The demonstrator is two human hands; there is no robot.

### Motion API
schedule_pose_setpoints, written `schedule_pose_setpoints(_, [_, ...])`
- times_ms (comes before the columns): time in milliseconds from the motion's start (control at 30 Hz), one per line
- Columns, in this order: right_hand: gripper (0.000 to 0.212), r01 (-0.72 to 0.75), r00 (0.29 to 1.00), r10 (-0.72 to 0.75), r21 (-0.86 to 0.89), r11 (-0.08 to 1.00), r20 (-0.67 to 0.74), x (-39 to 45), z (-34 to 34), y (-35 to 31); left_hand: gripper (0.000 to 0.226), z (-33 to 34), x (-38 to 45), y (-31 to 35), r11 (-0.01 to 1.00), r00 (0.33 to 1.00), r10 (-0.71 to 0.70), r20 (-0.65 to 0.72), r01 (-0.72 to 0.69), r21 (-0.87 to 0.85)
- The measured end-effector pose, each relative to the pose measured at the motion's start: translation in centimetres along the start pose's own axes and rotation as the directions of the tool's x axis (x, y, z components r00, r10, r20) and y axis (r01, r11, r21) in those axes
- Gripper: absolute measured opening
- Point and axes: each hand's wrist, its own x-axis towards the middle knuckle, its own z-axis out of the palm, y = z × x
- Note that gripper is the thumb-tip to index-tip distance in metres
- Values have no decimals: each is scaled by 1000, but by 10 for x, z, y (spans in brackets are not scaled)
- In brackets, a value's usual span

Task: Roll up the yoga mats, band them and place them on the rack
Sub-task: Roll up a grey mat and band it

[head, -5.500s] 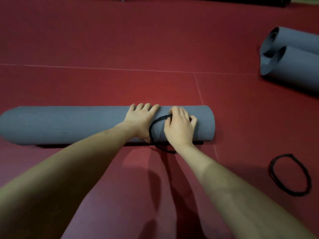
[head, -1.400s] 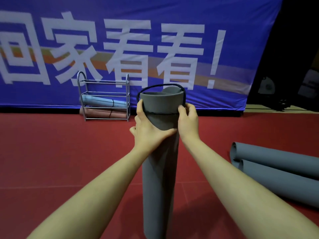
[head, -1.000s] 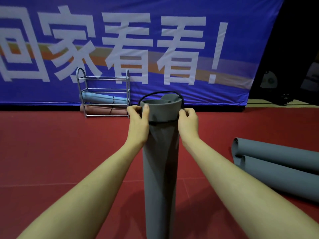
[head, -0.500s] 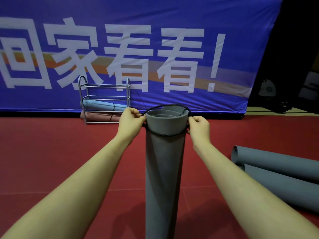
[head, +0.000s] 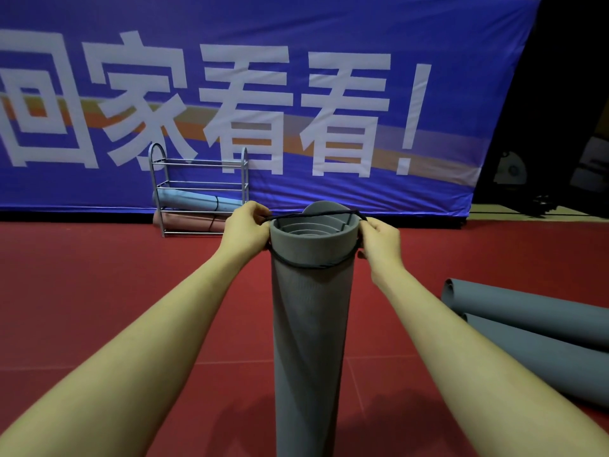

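Banding the upright grey rolled foam yoga mat at frame centre.
Left hand and right hand are pinching the thin black elastic band around its rim; a slipping pinch could be letting it snap off, loosening the coil.

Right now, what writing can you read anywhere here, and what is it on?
"回家看看!": large white characters on the blue banner behind the rack; the first character is cut off at the left edge.
Nothing readable on the mats, the band or the floor.
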Motion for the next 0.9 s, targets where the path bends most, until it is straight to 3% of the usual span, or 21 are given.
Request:
schedule_pose_setpoints(100, [38, -15, 999, 13, 61, 998, 49, -2, -2, -1, 28, 1, 1, -6, 999, 1000, 12, -6, -12, -35])
schedule_pose_setpoints(167, [37, -30, 997, 21, 135, 990, 70, -4, -3, -2, 20, 3, -2, -6, 999, 999, 29, -19, -30, -40])
schedule_pose_setpoints(233, [33, -52, 997, 42, 167, 985, 67, -4, -3, -3, 8, 5, -4, -1, 988, 1000, -6, -14, 4, -151])
schedule_pose_setpoints(333, [29, -87, 996, 81, 189, 978, 37, 0, -5, -9, 33, 6, -1, 6, 957, 993, -113, 40, 120, -263])
schedule_pose_setpoints(433, [29, -164, 986, 163, 187, 968, 21, 4, -7, -14, 46, 5, 3, 14, 934, 964, -240, 113, 261, -243])
schedule_pose_setpoints(667, [29, -299, 954, 296, 118, 947, 42, 10, -6, -22, 45, 9, 6, 21, 856, 867, -423, 262, 477, -198])
schedule_pose_setpoints(800, [26, -344, 939, 341, 67, 937, 53, 14, 0, -24, 49, 6, 12, 21, 835, 821, -469, 326, 532, -140])
schedule_pose_setpoints(900, [30, -338, 941, 336, 38, 940, 41, 20, 2, -21, 41, 3, 12, 20, 858, 851, -441, 286, 493, -143])
